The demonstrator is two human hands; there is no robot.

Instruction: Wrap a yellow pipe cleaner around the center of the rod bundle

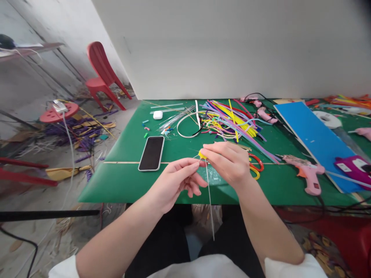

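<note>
Over the front of the green table, my right hand (228, 160) pinches a small yellow piece (202, 154) between thumb and fingers. A thin pale stem (210, 200) hangs down from it past the table edge towards my lap. My left hand (185, 175) is closed just beside it, thumb and index finger pressed together at the yellow piece and its fine wires, the other fingers curled loosely. Exactly what the left fingertips grip is too small to tell. Scissors with red and yellow handles (256, 165) lie partly hidden behind my right hand.
Bundled colourful pipe cleaners (232, 119) lie at the back, beside clear thin sticks (176, 117) and a white hairband (181, 133). A phone (151, 153) and white earbud case (158, 115) are left. Rightward are a pink glue gun (307, 172) and blue board (319, 143).
</note>
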